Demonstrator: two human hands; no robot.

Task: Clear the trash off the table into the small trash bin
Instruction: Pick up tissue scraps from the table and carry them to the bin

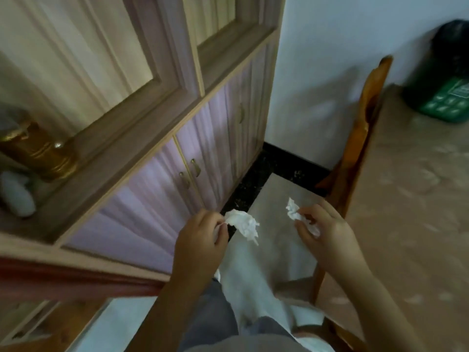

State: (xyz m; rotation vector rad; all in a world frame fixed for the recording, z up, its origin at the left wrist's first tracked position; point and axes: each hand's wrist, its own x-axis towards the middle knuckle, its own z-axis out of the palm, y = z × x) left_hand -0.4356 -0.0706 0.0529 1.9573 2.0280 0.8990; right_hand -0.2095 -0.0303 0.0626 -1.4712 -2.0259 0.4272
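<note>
head view looks down on two crumpled white tissues held in the air above the pale floor (276, 199). left hand (200, 240) pinches the larger tissue wad (243, 224) between thumb and fingertips, with the loose paper hanging out to the right of the knuckles. right hand (327, 232) pinches the smaller tissue wad (294, 212) the same way, and a bit more white paper shows inside its curled fingers. the two hands are near each other but apart, and the two wads do not touch.

to the right lies the table (411, 212) under a beige patterned cover, with a wooden chair (355, 148) pushed against its edge. at the far corner of the table sits a small bin (444, 80), dark green with a black liner, well apart from both hands and blurred. to the left stands a wooden cabinet (177, 138) with pale lilac doors, and a brass-coloured jar (38, 153) sits on its ledge. grey trousers show at the bottom.
</note>
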